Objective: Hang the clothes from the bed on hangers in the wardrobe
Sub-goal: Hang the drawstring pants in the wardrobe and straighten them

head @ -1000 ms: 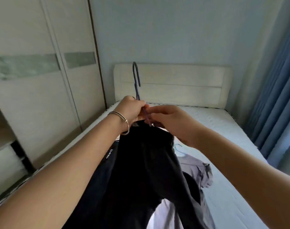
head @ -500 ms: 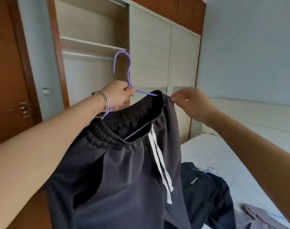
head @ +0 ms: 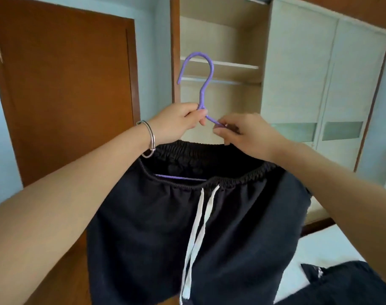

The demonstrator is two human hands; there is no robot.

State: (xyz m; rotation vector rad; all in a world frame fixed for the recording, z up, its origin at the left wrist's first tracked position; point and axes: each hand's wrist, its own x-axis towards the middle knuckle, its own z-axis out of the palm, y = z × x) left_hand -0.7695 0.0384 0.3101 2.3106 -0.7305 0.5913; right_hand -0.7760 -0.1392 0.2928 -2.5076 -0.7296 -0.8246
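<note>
Wardrobe (head: 220, 36) open, shelf and rail bare. Left hand (head: 176, 123) pinches hanger (head: 202, 84) at neck; right hand (head: 247, 134) pinches its shoulder wire. Shorts (head: 187, 227) hang on hanger, just before the opening. Clear space between hook and rail.

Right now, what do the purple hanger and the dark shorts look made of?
The hanger looks like thin wire under a smooth, slightly glossy purple plastic coating, though it could be solid plastic. The shorts look like soft matte knit, probably cotton jersey: gathered elastic waistband, flat white drawstring.
</note>
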